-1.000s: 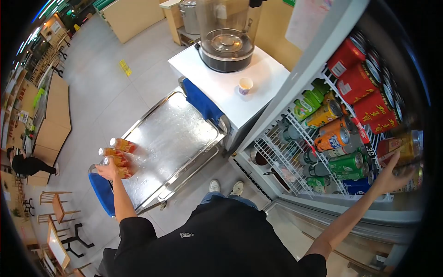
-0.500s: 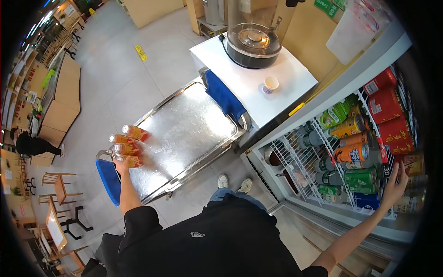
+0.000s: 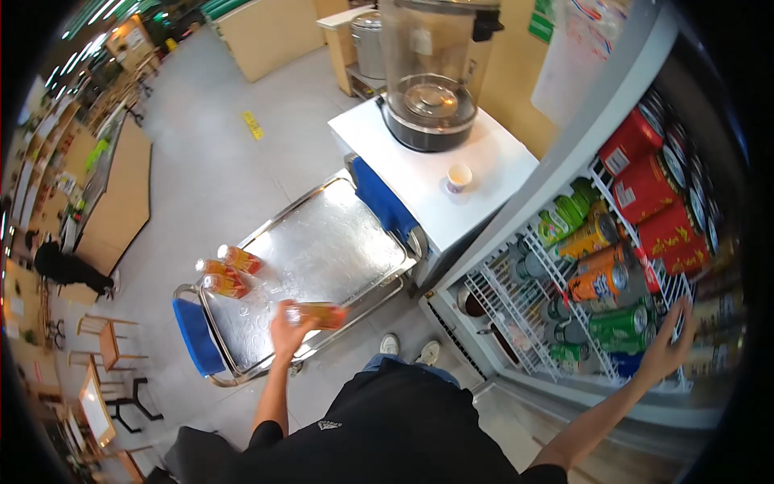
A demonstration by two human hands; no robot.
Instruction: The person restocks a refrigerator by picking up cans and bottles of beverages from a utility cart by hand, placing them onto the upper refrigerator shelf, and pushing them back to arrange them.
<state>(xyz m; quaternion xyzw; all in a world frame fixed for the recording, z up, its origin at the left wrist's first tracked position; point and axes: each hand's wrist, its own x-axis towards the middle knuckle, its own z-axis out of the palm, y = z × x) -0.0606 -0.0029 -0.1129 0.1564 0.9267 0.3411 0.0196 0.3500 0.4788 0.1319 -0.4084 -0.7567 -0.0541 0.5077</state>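
My left hand (image 3: 292,325) is closed round an orange bottle (image 3: 322,315), held tilted above the near edge of the metal cart (image 3: 314,234). Three more orange bottles (image 3: 227,284) stand together at the cart's left end. On the right, my right hand (image 3: 671,339) reaches to the fridge shelf's front edge, beside bottles (image 3: 717,310) blurred at the far right; its fingers are apart and nothing shows in them. Green cans (image 3: 619,323), an orange can (image 3: 598,282) and red cans (image 3: 645,194) stand on the wire shelves (image 3: 601,173) close by.
Beyond the cart, a white cabinet top (image 3: 500,165) bears a clear dispenser (image 3: 431,105) and a paper cup (image 3: 459,177). A person in dark clothes (image 3: 68,264) is at the counter (image 3: 121,198) far left. Wooden chairs (image 3: 109,345) stand at the lower left.
My left hand has lifted one orange bottle from the group and carried it right, toward my body. My right hand stays by the fridge shelf, slightly lower in view.
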